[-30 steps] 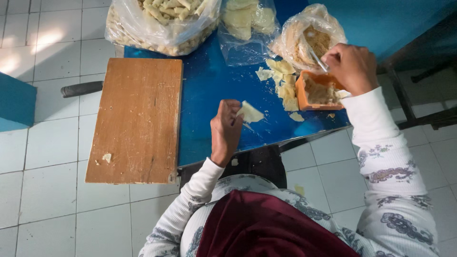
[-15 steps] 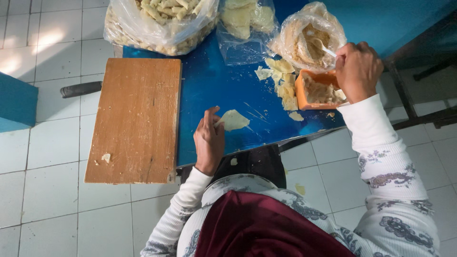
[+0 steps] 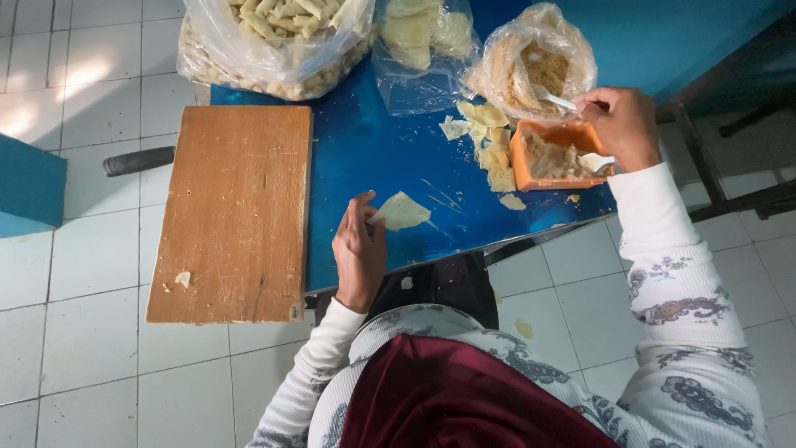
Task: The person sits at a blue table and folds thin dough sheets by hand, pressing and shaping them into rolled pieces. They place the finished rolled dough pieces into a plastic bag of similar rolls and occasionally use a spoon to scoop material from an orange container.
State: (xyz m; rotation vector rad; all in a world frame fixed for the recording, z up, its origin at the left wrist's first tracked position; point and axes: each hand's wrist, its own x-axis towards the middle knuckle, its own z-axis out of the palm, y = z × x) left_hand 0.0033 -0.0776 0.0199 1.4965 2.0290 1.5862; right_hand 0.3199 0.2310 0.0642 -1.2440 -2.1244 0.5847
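Left hand (image 3: 359, 261) sits low in the middle of the picture, at the near edge of the blue table (image 3: 373, 158). Its fingers are close together and press down on one corner of a thin, pale wrapper (image 3: 400, 211). The wrapper lies flat on the table, just right of the fingertips.

Right hand (image 3: 620, 124) is at the upper right. It is closed around a white spoon (image 3: 555, 101). One end of the spoon pokes out toward the bag behind, and the other end dips at the right side of an orange tub (image 3: 521, 158). The tub has soft, light brown filling (image 3: 557, 159) in it. I cannot tell how much is on the spoon.

A loose pile of wrappers (image 3: 489, 145) touches the left side of the tub. Three clear bags stand along the top of the picture: a big bag of rolls (image 3: 265, 41) at the upper left, a small bag (image 3: 423, 41) in the middle, and a crumpled bag (image 3: 531, 66) behind the tub. A wooden board (image 3: 232, 207) lies on the left, just beside the table.

I think this is the scooping step: one wrapper is laid out and held flat while the spoon works in the tub. The tub and the wrapper are well apart. Moving filling across calls for a level spoon, a drop near the middle of the wrapper, and the left fingers holding the corner down.
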